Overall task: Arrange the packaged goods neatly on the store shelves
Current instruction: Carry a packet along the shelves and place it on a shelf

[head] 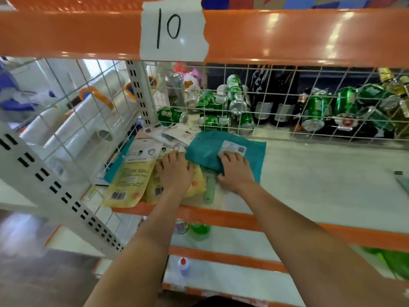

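A teal flat package [250, 156] with a white barcode label lies on the white shelf [321, 178]. My right hand [234, 171] lies on its near left part, fingers spread over the label, thumb curled at its edge. My left hand [176, 171] presses flat on yellow pouches [130, 180] that overlap at the shelf's left front. More flat white and pink packets [174, 135] are piled behind them. A pale green slim item [209, 189] lies between my hands.
A wire mesh [287, 103] backs the shelf; green cans [213, 104] and dark bottles [274, 96] lie behind it. An orange beam with a paper "10" [173, 29] runs overhead. A perforated white post [55, 185] stands left. Lower shelves hold bottles [199, 231].
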{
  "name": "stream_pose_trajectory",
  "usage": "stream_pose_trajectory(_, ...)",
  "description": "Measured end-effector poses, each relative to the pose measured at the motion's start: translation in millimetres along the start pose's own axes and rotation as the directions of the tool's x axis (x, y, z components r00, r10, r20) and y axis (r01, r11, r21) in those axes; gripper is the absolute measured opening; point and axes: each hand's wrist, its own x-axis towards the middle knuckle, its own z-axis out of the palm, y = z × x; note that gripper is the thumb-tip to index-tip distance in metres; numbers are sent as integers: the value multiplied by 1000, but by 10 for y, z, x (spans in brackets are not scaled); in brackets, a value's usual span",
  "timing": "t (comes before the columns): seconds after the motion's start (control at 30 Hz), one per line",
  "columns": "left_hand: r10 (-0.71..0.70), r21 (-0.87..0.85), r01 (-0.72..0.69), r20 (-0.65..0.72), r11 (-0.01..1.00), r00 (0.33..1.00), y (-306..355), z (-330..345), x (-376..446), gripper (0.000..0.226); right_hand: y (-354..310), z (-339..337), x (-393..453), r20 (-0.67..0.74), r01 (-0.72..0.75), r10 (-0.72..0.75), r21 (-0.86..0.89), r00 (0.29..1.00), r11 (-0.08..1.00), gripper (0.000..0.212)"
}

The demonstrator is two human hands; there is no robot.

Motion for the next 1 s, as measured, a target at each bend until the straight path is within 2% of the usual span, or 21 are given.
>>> stream_pose_trajectory(0.27, 15, -52, -15, -2, 999, 1000, -44, -22, -14, 45, 43, -13, 22, 62, -74, 77, -51, 995, 996, 70)
stream_pose_trajectory(0.5, 5, -80, -4, 14, 997, 1000, -47, -21, -10, 44, 128, 14, 70, 62, 16, -2, -230, 998, 973, 58)
stream_pose_trajectory(0.63, 10, -79, -5, 58, 997, 998, -42, -51, 7, 44, 169, -32, 98, -17, 48, -56, -301, 998, 952, 60)
stream_pose_trajectory(0.8, -11, -33, 15, 112, 999, 994, 15, -142, 38, 42, 168, -187, 141, -134, 42, -80, -267, 988, 963, 56)
stream_pose_trajectory(1.0, -87, -95, 102, 148, 990, 985, 150, -241, 97, 41, 165, -633, 216, -245, 11, -59, -195, 968, 981, 39)
